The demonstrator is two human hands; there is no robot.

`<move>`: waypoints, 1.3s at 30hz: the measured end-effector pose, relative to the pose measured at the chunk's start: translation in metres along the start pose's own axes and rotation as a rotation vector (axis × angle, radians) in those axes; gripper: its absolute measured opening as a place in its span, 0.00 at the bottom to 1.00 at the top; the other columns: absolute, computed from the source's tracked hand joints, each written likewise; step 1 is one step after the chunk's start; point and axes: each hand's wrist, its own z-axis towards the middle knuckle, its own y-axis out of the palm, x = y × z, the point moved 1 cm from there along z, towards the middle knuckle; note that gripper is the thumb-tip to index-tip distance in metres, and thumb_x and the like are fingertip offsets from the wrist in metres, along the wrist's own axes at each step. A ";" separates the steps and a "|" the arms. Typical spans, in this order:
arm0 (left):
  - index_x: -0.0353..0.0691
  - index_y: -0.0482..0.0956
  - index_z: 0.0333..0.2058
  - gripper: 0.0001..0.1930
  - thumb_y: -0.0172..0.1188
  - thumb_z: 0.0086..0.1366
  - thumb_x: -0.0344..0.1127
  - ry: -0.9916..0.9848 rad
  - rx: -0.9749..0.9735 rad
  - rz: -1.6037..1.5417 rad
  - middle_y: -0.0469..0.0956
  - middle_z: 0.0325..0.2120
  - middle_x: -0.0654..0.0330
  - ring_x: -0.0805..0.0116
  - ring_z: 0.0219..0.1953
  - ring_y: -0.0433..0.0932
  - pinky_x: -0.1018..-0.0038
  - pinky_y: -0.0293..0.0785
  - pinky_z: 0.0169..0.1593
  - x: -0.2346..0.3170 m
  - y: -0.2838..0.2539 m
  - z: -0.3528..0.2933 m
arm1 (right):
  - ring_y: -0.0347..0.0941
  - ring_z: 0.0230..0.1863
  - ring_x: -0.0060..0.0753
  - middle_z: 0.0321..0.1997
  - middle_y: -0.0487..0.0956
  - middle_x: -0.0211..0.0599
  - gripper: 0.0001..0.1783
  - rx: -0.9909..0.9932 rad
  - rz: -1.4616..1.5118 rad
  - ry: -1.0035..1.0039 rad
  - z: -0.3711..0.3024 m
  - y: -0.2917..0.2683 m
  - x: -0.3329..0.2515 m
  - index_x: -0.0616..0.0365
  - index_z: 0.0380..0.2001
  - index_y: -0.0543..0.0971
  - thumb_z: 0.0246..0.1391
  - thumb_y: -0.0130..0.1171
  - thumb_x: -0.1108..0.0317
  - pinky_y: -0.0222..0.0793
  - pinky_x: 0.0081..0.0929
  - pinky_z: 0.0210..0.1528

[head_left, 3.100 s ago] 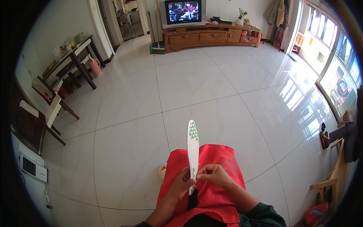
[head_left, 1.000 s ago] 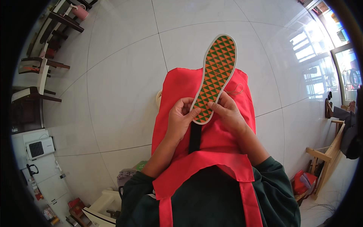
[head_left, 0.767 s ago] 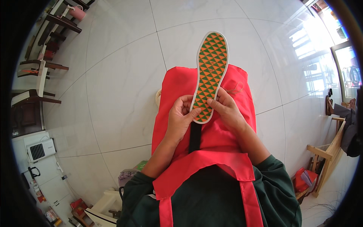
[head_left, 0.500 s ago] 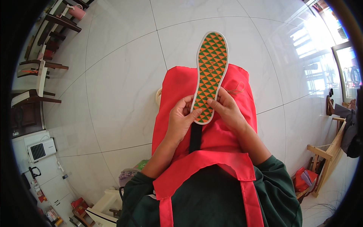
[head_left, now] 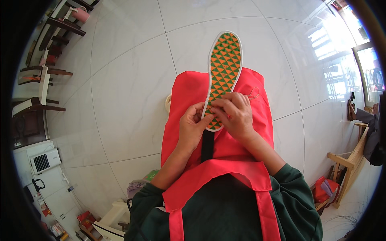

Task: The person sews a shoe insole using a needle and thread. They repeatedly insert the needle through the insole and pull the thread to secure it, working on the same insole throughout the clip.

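Note:
An insole [head_left: 226, 56] with green and orange triangles and a white rim is held over my lap, its wide end pointing away. My left hand [head_left: 192, 125] grips its narrow near end by the left edge, thumb on top and fingers partly underneath. Over the near part of the patterned face is my right hand [head_left: 236, 114], fingers bent and pinched together. Whatever it pinches is too small to make out. A thin loop of thread [head_left: 254, 94] shows just right of that hand, against the red apron [head_left: 187, 90].
Pale tiles make up the floor [head_left: 128, 100]. Dark wooden chairs [head_left: 46, 72] stand at the far left, with a pink jug [head_left: 80, 15] beyond. A wooden frame [head_left: 350, 162] and a red bag [head_left: 324, 189] are at the right, near another person's leg [head_left: 365, 117].
My right hand has let go of the insole's right edge and come over its face, fingers now pinched. The left hand keeps its hold; the insole has barely shifted.

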 end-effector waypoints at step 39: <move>0.32 0.70 0.41 0.11 0.57 0.61 0.26 0.057 0.278 0.118 0.74 0.29 0.62 0.80 0.29 0.73 0.84 0.72 0.33 -0.005 -0.012 0.011 | 0.69 0.35 0.29 0.30 0.74 0.33 0.07 -0.028 0.338 0.221 0.022 -0.038 0.011 0.61 0.32 0.77 0.51 0.52 0.81 0.67 0.25 0.37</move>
